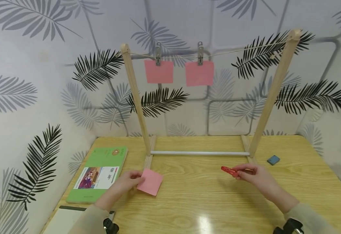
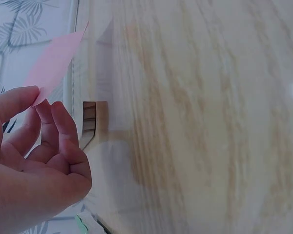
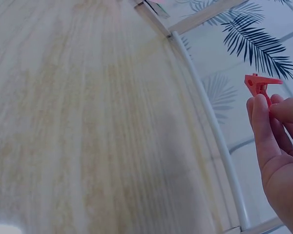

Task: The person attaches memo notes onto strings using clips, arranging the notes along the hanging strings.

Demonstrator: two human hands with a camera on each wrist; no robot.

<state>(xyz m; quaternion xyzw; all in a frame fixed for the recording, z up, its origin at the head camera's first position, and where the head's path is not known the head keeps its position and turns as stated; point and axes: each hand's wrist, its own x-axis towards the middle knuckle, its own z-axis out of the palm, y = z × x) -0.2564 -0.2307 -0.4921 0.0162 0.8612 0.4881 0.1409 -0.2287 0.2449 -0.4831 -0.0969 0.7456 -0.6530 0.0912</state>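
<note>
A square pink paper (image 1: 150,182) is pinched at its edge between the thumb and fingers of my left hand (image 1: 126,182), above the table's left half. In the left wrist view the pink paper (image 2: 56,61) stands up from the thumb tip, with the other fingers curled below. My right hand (image 1: 256,177) pinches a small red clothespin (image 1: 229,171) above the table's right half. The right wrist view shows the red clothespin (image 3: 260,87) sticking up from the fingertips. Two pink papers (image 1: 159,72) hang from a string (image 1: 229,52), each under a metal clip (image 1: 200,53).
A wooden frame (image 1: 136,100) with a white crossbar (image 1: 199,153) stands at the back of the table (image 1: 194,201), carrying the string. A green book (image 1: 106,157) and a pale flat object (image 1: 63,219) lie at left. A small blue object (image 1: 273,160) lies right.
</note>
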